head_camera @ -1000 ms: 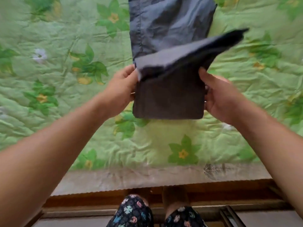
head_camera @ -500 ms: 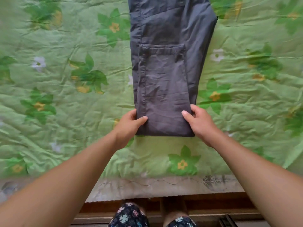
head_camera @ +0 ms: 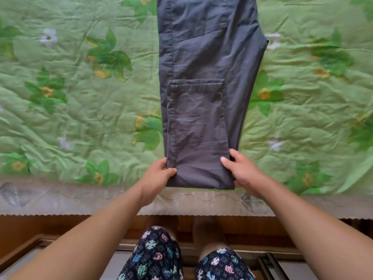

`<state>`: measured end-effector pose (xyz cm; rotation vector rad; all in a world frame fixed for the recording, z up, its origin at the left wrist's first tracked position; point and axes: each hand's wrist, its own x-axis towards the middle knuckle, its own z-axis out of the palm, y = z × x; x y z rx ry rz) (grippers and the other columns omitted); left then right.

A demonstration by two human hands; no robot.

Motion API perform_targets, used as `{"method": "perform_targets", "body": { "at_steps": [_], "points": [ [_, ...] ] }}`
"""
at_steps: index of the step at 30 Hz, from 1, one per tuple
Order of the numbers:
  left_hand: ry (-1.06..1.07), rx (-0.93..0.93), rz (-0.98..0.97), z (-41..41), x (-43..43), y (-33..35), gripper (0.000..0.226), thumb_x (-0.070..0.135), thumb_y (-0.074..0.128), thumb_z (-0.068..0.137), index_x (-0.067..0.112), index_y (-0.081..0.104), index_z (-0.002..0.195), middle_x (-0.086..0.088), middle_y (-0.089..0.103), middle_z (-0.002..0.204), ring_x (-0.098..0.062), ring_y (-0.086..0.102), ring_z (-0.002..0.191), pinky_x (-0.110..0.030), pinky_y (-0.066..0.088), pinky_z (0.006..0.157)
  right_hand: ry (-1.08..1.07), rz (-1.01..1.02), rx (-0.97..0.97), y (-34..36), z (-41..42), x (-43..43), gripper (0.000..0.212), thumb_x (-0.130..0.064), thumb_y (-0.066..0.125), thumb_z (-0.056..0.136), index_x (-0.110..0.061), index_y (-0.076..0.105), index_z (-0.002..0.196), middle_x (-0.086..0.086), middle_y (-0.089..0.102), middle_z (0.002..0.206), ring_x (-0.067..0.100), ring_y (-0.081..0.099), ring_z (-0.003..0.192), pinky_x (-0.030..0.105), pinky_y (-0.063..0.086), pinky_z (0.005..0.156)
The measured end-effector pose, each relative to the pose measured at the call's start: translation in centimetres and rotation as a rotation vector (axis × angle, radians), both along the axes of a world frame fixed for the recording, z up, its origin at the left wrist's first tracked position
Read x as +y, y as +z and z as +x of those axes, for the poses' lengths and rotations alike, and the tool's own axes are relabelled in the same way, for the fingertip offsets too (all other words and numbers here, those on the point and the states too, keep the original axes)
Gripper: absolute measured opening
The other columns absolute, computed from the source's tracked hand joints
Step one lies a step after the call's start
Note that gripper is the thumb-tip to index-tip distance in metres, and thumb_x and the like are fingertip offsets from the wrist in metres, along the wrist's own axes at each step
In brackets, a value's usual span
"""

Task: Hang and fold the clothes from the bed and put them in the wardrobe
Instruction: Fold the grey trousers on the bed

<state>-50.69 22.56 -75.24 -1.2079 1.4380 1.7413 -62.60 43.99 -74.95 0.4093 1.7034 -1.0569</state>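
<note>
At six o'clock the left hand (head_camera: 156,174) and right hand (head_camera: 240,172) are each pinching a near corner of the grey trousers (head_camera: 201,57), lying toward twelve on the green bedspread (head_camera: 80,118), apparently once-folded, with further folds and the wardrobe remaining.

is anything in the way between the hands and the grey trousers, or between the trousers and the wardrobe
Nothing visible stands between them: the left hand and the right hand each hold a near corner of the grey trousers, folded on the green bedspread. The wardrobe is out of view, so that path cannot be judged.
</note>
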Motion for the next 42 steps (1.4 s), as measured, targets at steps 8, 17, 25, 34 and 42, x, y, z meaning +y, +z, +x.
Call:
{"method": "perform_targets", "body": {
  "at_steps": [8, 17, 25, 34, 42],
  "points": [
    [0.274, 0.217, -0.202, -8.4, -2.4, -0.2, 0.021, 0.003, 0.065, 0.094, 0.018, 0.057, 0.108, -0.007, 0.073, 0.093, -0.009, 0.070, 0.073, -0.022, 0.056, 0.064, -0.066, -0.001, 0.311, -0.7, -5.5, -4.2, 0.006, -0.016, 0.067, 0.095, -0.017, 0.061, 0.093, 0.000, 0.074, 0.079, 0.013, 0.069, 0.072, 0.037, 0.055, 0.075],
    [0.086, 0.445, -0.554, -16.5, -6.7, -0.1, 0.047, 0.008, 0.068, 0.089, 0.033, 0.050, 0.125, -0.007, 0.068, 0.112, -0.018, 0.066, 0.100, -0.041, 0.053, 0.094, 0.152, 0.214, 0.676, 0.2, -13.0, -9.0, 0.030, -0.016, 0.056, 0.097, -0.010, 0.055, 0.127, 0.014, 0.070, 0.110, 0.033, 0.064, 0.103, 0.040, 0.048, 0.091],
    [-0.805, 0.565, -1.184, -18.5, -7.3, -2.8, 0.072, 0.042, 0.054, 0.096, 0.029, 0.023, 0.159, -0.020, -0.002, 0.166, -0.037, -0.002, 0.154, -0.052, 0.012, 0.124, 0.875, 0.564, 1.154, -0.9, -14.0, -9.3, 0.070, -0.050, 0.052, 0.093, -0.030, 0.030, 0.157, 0.019, 0.026, 0.159, 0.040, 0.022, 0.148, 0.059, 0.021, 0.120],
    [-1.032, 0.489, -1.306, -20.7, -7.3, -6.6, 0.073, 0.062, 0.031, 0.094, 0.037, 0.012, 0.160, -0.014, -0.006, 0.168, -0.030, -0.008, 0.155, -0.056, 0.006, 0.123, 1.055, 0.587, 1.118, -6.5, -16.4, -8.6, 0.077, -0.075, 0.019, 0.094, -0.039, 0.002, 0.160, 0.008, -0.012, 0.169, 0.033, -0.015, 0.154, 0.066, -0.001, 0.119],
    [-1.019, 0.405, -1.360, -28.3, -9.5, -6.5, 0.078, 0.066, 0.028, 0.097, 0.032, 0.000, 0.161, -0.014, -0.014, 0.167, -0.031, -0.014, 0.154, -0.052, 0.000, 0.124, 1.147, 0.566, 1.242, -5.2, -27.1, -12.5, 0.081, -0.075, 0.018, 0.094, -0.035, -0.002, 0.161, 0.009, -0.015, 0.168, 0.034, -0.016, 0.154, 0.066, -0.001, 0.119]
  ]
}}
